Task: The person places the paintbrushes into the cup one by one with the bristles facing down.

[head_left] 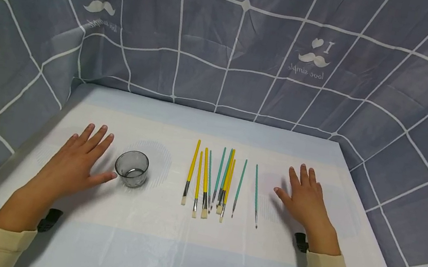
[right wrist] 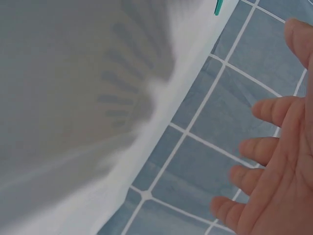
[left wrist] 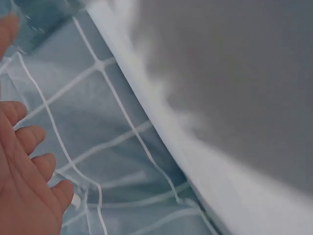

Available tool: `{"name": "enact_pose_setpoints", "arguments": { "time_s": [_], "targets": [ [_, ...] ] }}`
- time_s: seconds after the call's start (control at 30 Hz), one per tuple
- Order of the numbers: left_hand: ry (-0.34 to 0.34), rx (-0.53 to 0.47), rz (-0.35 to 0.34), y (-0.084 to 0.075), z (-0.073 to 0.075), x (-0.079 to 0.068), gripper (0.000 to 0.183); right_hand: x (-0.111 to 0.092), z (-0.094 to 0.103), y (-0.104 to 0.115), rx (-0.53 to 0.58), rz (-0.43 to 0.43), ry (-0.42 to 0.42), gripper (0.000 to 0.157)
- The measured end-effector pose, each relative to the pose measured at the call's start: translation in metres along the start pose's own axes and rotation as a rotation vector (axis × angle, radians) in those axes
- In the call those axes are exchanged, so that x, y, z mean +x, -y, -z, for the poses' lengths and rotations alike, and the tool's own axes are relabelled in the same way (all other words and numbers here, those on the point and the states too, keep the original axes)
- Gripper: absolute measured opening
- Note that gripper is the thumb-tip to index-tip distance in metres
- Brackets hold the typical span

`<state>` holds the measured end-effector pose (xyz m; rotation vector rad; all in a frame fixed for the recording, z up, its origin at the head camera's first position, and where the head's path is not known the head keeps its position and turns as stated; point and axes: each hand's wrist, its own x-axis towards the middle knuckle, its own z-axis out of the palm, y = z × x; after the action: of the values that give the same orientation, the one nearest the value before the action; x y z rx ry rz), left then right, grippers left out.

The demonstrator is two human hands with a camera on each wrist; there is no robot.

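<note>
On the left of the head view, my left hand [head_left: 74,162] is held palm down with its fingers spread, holding nothing. Its thumb tip is right by the rim of a small clear glass [head_left: 131,169]. Several paintbrushes lie side by side in the middle, bristles toward me: flat ones with yellow handles [head_left: 193,163] and thin ones with green handles [head_left: 241,180]. To the right of the rightmost green brush [head_left: 256,191], my right hand [head_left: 306,200] also has straight, spread fingers and nothing in it. Each wrist view shows the hand's palm side, the left [left wrist: 24,171] and the right [right wrist: 279,181].
A white sheet covers the table [head_left: 135,256], with pale blue bands along its near and far edges. Grey cloth with white grid lines [head_left: 209,30] hangs behind and at both sides. A dark wrist camera [head_left: 50,220] sits under the left wrist, another [head_left: 301,242] at the right.
</note>
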<state>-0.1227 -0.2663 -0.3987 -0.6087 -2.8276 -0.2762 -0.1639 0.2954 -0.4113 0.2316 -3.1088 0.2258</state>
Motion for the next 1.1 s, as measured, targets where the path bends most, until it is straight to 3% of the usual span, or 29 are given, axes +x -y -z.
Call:
{"name": "enact_pose_setpoints", "arguments": {
  "time_s": [0.17, 0.33, 0.77, 1.1],
  "targets": [
    [-0.021, -0.13, -0.072, -0.014, -0.006, 0.008, 0.096, 0.001, 0.001, 0.001, 0.002, 0.021, -0.004, 0.079],
    [0.016, -0.248, -0.069, -0.025, -0.014, 0.016, 0.094, 0.0, 0.0, 0.0, 0.001, 0.04, -0.014, 0.078],
    [0.171, -0.379, 0.088, -0.033, -0.018, 0.024, 0.096, -0.002, -0.002, -0.004, 0.007, 0.048, -0.033, 0.076],
    [0.205, -0.426, 0.146, -0.032, -0.019, 0.024, 0.09, 0.0, -0.005, 0.001, 0.06, 0.054, -0.011, 0.077]
  ]
}}
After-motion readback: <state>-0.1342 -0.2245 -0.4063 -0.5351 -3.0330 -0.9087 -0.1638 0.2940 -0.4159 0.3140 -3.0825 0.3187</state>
